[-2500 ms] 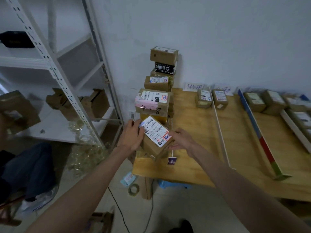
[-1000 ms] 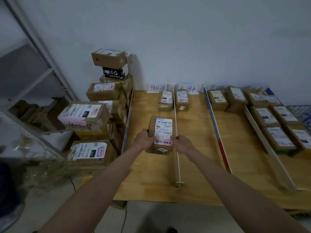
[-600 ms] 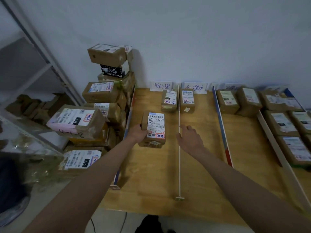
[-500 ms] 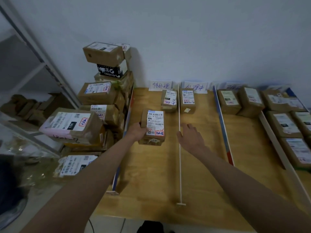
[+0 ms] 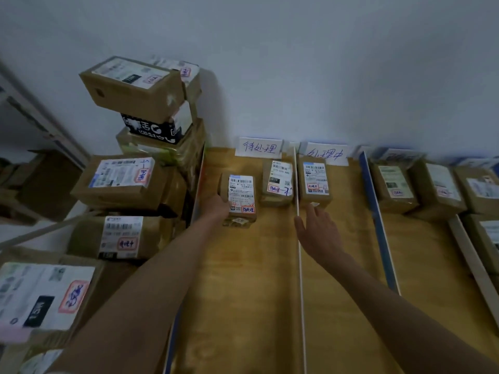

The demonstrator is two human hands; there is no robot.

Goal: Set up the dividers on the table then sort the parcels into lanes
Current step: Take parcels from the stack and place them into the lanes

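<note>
**Parcels line up in lanes on sorting table**

A small brown parcel [image 5: 239, 198] with a white shipping label lies flat in the leftmost lane of the wooden table [image 5: 243, 292], near the far edge, gripped at its left side by the left hand [image 5: 218, 205]. Just beside it sits a second labelled parcel [image 5: 278, 182]. A thin white divider [image 5: 300, 265] runs from far edge to near edge; a blue divider [image 5: 378, 220] stands further right.

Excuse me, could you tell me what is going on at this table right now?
A person is sorting parcels into lanes on a wooden table. The left hand holds a small labelled parcel in the leftmost lane, beside another parcel near the handwritten lane sign. The right hand is open and empty over the thin white divider. Lanes to the right already hold parcels, and a stack of unsorted boxes waits left of the table.
</note>
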